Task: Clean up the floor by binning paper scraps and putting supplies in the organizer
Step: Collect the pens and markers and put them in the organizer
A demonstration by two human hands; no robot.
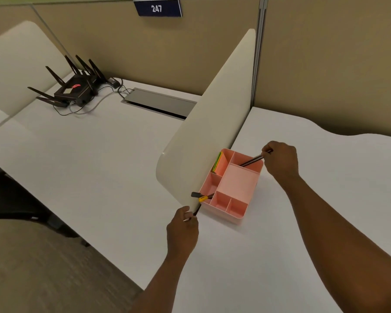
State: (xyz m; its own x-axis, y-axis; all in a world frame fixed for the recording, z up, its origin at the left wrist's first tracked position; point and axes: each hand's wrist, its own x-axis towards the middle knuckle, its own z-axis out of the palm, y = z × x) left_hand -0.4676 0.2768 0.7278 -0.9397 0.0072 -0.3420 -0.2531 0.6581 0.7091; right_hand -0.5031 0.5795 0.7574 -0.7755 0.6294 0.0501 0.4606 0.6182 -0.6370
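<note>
**Pens lowered into pink organizer at cubicle 247**

A pink plastic organizer (231, 185), boxy with smooth moulded compartments, is seen on a matte white counter (99, 168), pressed against a cream, round-cornered divider panel (208, 123). Dark slim pens (251, 161) are pinched by the fingers of the right hand (280, 160), their tips angled down into the far compartment. A thin dark pen (198, 210) is gripped by the left hand (182, 230) at the near left corner of the tray, beside a yellow-and-black marker (202, 197) lying across the rim. Green and yellow sticky notes (218, 162) are stood on edge in the far left compartment. A black multi-antenna router (73, 88) and its cables are set further back, below tan fabric partition walls (167, 48) and a blue sign (157, 8) reading 247. Grey carpet (43, 267) is visible at lower left.
</note>
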